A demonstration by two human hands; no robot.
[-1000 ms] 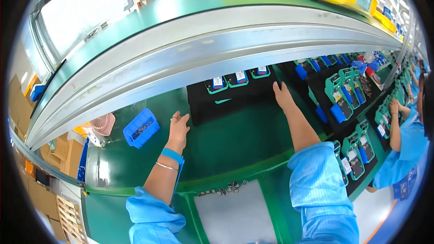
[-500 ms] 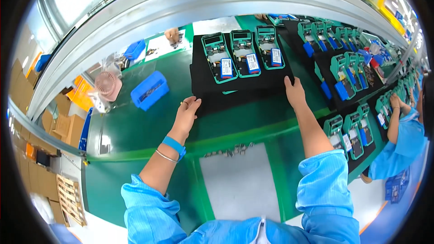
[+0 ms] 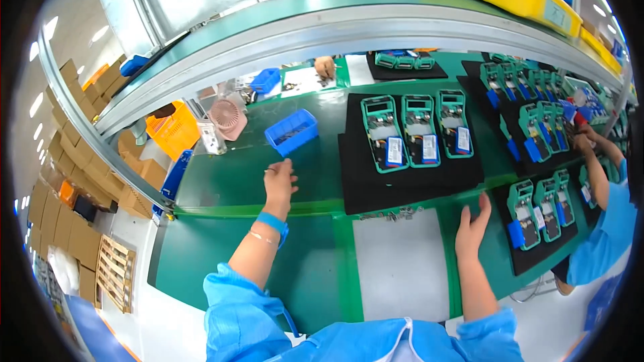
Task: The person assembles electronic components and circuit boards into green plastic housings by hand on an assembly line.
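Note:
My left hand (image 3: 280, 184), with a blue band at the wrist, hovers over the green bench just below a small blue bin (image 3: 292, 131) of small dark parts. Its fingers are loosely bent and apart, holding nothing. My right hand (image 3: 472, 224) is also open, thumb and fingers apart, beside the lower right corner of a black mat (image 3: 409, 191). Three green device housings lie on that mat: a left one (image 3: 384, 127), a middle one (image 3: 417, 124) and a right one (image 3: 454, 117). Each has a blue block with a white label in its lower part.
A white sheet (image 3: 401, 268) lies in front of me, with small metal parts (image 3: 392, 214) along its far edge. A metal rail (image 3: 349, 32) crosses above the bench. More housings (image 3: 537, 211) sit at the right, near a co-worker's arm (image 3: 597, 181). A pink fan (image 3: 228, 119) stands left.
Both hands have come away from the black mat, which now lies flat on the bench with its three housings. My view has turned left, so the scene sits further right.

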